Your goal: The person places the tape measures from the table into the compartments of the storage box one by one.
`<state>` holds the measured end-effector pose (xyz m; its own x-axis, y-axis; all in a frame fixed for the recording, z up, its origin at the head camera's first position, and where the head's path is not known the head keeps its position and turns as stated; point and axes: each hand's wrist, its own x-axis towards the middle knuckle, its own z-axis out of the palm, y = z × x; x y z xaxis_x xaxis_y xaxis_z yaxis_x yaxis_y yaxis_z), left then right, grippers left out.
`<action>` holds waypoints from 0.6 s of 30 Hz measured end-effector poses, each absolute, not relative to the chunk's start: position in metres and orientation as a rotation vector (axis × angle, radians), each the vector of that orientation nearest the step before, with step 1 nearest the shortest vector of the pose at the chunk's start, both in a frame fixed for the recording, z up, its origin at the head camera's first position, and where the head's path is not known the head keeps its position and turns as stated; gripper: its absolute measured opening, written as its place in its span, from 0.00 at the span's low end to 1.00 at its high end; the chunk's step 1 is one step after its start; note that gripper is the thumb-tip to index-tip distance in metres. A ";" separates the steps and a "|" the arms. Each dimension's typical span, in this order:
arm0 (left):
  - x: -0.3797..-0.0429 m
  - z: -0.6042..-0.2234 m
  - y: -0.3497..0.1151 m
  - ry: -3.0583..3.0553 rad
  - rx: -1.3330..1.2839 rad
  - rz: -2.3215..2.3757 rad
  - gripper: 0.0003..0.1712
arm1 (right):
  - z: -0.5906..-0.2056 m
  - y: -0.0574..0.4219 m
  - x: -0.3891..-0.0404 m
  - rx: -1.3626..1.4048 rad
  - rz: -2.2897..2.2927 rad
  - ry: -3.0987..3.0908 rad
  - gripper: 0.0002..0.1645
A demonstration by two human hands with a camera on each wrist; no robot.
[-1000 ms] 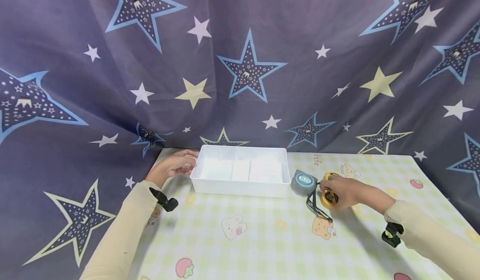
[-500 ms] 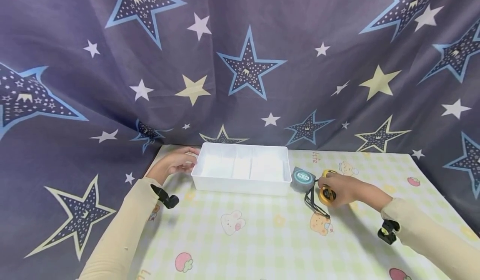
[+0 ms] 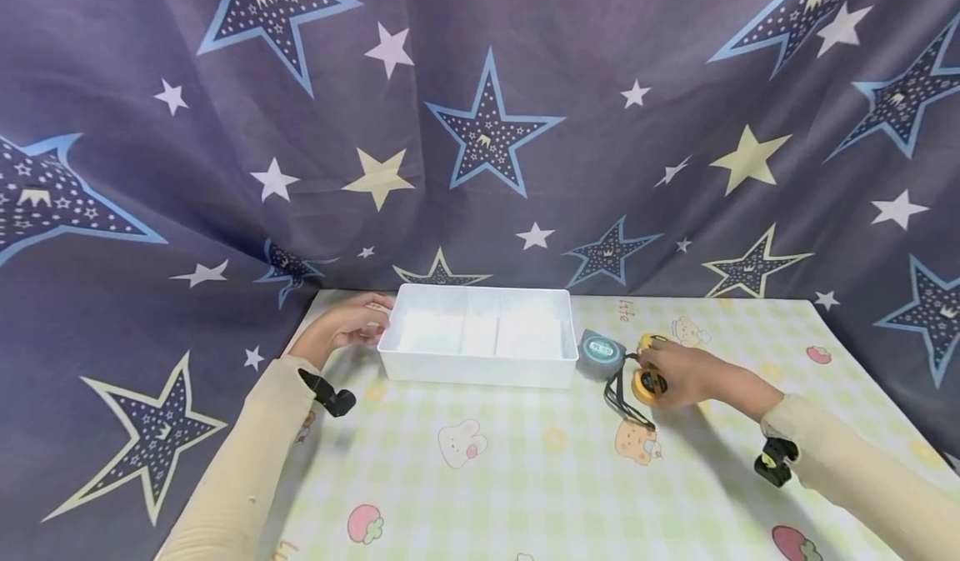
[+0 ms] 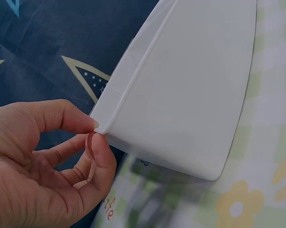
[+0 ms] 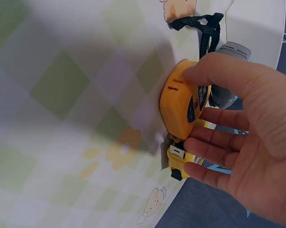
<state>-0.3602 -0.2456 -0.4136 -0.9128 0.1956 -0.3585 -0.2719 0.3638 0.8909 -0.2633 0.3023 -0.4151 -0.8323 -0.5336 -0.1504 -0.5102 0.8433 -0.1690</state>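
A white divided plastic box (image 3: 476,369) stands near the table's back edge. My left hand (image 3: 352,326) is at its left end; in the left wrist view the thumb and index finger pinch the box's rim corner. Right of the box lies a grey tape measure (image 3: 600,357) with a teal label. Beside it is an orange tape measure (image 5: 178,102), which my right hand (image 3: 681,375) grips, thumb on one side and fingers on the other. A yellow tape measure (image 5: 176,159) sits just behind, near the fingertips, partly hidden. A black wrist strap (image 3: 624,407) trails in front of the grey one.
A green-and-white checked cloth (image 3: 525,478) with cartoon prints covers the table. Behind and to the left hangs a dark curtain (image 3: 487,236) with a star pattern. A small black device (image 3: 327,393) is strapped at each wrist.
The head view has shifted slightly, moving the whole scene a little up and left. Both hands keep their places at the box and the orange tape measure.
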 end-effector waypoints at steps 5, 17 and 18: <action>-0.360 -0.414 -0.246 2.204 -0.068 1.586 0.32 | -0.418 0.304 -0.261 -0.836 -0.185 2.869 0.24; -0.359 -0.416 -0.246 2.194 -0.082 1.617 0.33 | -0.435 0.308 -0.260 -0.966 -0.198 2.999 0.25; -0.360 -0.416 -0.246 2.193 -0.084 1.617 0.33 | -0.437 0.308 -0.259 -0.998 -0.201 3.019 0.25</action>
<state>-0.3596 -0.2464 -0.4160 -0.9129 0.1920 -0.3602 -0.2873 0.3246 0.9012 -0.2594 0.3083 -0.4367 -0.8028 -0.5906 0.0820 -0.5963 0.7959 -0.1054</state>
